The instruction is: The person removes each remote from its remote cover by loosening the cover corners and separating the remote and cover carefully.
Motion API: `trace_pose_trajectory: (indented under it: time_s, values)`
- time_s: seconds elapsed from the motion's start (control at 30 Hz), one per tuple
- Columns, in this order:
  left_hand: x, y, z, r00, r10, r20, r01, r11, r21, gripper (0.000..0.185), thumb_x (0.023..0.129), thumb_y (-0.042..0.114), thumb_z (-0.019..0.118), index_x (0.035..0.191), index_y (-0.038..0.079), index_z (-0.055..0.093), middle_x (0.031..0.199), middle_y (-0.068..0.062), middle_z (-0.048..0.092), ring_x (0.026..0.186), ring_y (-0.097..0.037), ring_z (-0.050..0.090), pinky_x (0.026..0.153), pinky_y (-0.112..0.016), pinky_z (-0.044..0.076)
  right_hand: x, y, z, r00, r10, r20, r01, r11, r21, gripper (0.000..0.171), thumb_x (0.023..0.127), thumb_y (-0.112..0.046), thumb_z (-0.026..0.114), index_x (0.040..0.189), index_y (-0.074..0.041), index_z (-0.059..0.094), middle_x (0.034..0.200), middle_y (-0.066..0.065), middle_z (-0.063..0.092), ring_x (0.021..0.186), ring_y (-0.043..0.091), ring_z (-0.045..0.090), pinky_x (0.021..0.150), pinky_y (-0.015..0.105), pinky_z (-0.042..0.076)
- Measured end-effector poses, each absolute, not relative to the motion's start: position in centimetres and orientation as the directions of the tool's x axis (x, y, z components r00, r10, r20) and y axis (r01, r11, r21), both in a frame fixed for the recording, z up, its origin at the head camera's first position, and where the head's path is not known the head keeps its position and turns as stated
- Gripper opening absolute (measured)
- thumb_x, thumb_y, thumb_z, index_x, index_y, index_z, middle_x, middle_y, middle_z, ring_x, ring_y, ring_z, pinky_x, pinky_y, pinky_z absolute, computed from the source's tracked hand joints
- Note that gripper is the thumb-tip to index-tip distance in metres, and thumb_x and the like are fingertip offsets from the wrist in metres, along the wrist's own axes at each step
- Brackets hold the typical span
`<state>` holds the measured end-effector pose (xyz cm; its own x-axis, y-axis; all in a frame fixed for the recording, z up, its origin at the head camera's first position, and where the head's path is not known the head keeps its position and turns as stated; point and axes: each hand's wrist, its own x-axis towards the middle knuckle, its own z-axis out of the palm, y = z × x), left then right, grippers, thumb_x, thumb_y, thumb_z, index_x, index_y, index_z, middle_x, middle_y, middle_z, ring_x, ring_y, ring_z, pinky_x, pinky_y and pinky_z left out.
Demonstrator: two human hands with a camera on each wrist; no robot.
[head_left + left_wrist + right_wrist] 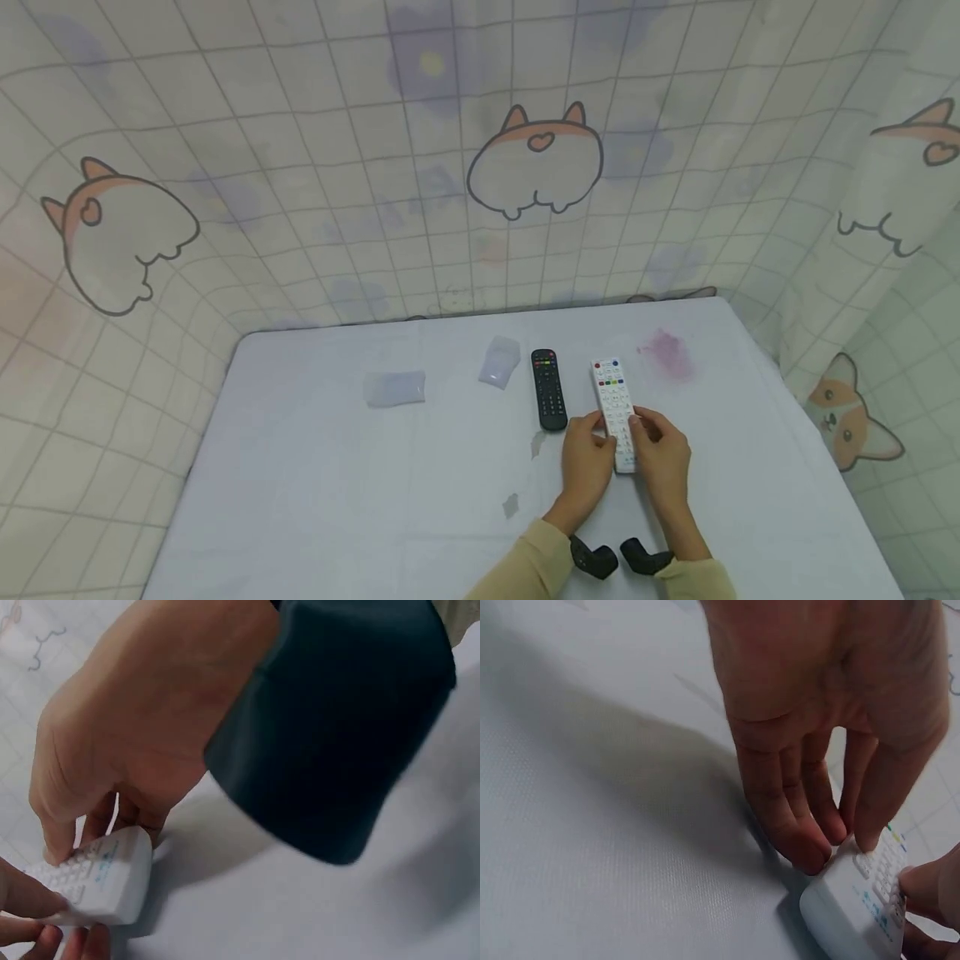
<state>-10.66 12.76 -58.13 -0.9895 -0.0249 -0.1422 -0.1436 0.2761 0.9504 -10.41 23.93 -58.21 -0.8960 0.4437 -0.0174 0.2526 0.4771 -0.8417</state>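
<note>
Hands pinch the white remote [615, 412] by its near end, left hand [587, 461] and right hand [663, 457] on opposite edges (probably for steadiness); the black remote [549, 388] lies just left.

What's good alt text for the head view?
Both hands, left hand and right hand, grip the near end of a white remote lying on a white table. A black remote lies just left of it.

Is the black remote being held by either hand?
No, the black remote lies untouched on the table; both hands grip the white remote.
</note>
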Motion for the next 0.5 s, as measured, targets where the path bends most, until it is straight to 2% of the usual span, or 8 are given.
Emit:
trace_pose_trajectory:
  time_s: [0.2,0.33,0.5]
  values:
    - [-10.9,12.6,-57.6,-0.992,0.022,-0.121,-0.104,0.373,0.922,0.041,0.094,0.0,0.067,0.135,-0.001,0.065,0.112,-0.009,0.06,0.08,0.001,0.051,0.066,-0.016,0.044,-11.1,23.5,-58.5,-0.894,0.448,0.021,0.254,0.546,-0.798,0.028,0.103,-0.016,0.065,0.125,-0.001,0.072,0.112,0.023,0.075,0.093,0.032,0.069,0.071,0.023,0.045]
    - [-11.1,12.5,-57.5,-0.991,0.04,-0.13,-0.105,0.384,0.917,0.041,0.095,0.002,0.066,0.136,-0.001,0.064,0.113,-0.009,0.059,0.079,0.0,0.05,0.066,-0.017,0.043,-11.5,23.3,-58.8,-0.895,0.443,0.047,0.247,0.581,-0.776,0.027,0.102,-0.014,0.065,0.123,0.001,0.073,0.108,0.023,0.075,0.091,0.034,0.07,0.073,0.03,0.046]
    - [-11.5,12.5,-57.6,-0.992,0.035,-0.122,-0.097,0.415,0.904,0.04,0.095,0.004,0.068,0.135,0.0,0.066,0.106,-0.007,0.059,0.079,-0.001,0.052,0.067,-0.017,0.043,-11.7,23.3,-58.8,-0.899,0.433,0.058,0.248,0.615,-0.748,0.028,0.101,-0.014,0.065,0.121,0.002,0.074,0.104,0.023,0.073,0.088,0.034,0.069,0.07,0.031,0.044]
